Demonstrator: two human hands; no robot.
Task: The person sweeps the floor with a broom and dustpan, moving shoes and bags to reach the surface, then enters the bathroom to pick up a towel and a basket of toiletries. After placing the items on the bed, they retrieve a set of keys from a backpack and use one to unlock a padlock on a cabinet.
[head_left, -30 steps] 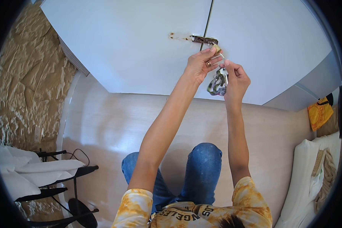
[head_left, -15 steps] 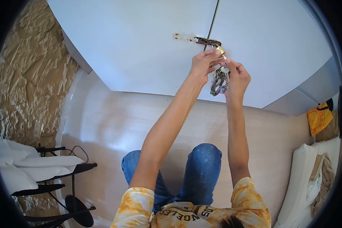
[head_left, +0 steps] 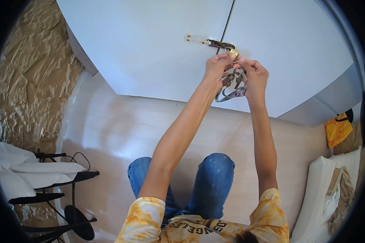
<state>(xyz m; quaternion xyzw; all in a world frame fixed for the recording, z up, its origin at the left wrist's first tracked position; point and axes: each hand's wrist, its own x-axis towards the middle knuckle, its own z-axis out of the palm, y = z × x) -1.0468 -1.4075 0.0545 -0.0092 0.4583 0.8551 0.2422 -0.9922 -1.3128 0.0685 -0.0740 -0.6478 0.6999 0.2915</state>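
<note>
A brass padlock [head_left: 233, 53] hangs from a rusty hasp [head_left: 221, 44] that spans the gap between two white cabinet doors [head_left: 150, 48]. My left hand [head_left: 218, 69] is closed on the padlock, with the thumb against its body. Just right of and below it, my right hand [head_left: 254, 76] pinches a key at the padlock's lower end; the key itself is mostly hidden by the fingers. A bunch of keys with a strap [head_left: 232, 94] dangles below, between both hands.
Black-framed furniture with white cloth [head_left: 40, 170] stands at the left by a rough stone wall [head_left: 28, 81]. A yellow bag [head_left: 338, 130] hangs at the right, above a white cushioned seat [head_left: 312, 190] with a beige cloth. Pale floor [head_left: 109, 129] lies below the doors.
The key bunch and strap have swung left and spread out. My right hand has shifted slightly, its forearm moving right. My left hand stays on the padlock.
</note>
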